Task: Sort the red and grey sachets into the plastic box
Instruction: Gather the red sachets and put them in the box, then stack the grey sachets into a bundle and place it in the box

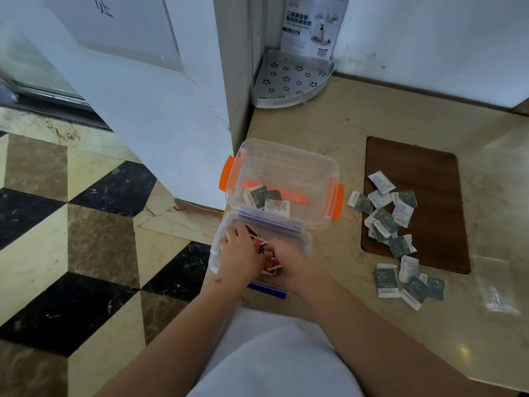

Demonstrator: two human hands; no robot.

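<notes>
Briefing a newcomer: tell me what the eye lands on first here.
Both hands, left hand and right hand, gather red sachets in the near tray. Beyond it sits the clear plastic box with orange latches. Grey sachets lie scattered to the right.

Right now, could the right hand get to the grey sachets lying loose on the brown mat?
Probably yes, once it lets go. The right hand is busy among the red sachets in the near container, but the grey sachets lie uncovered on the brown mat to its right, with nothing standing between.
</notes>
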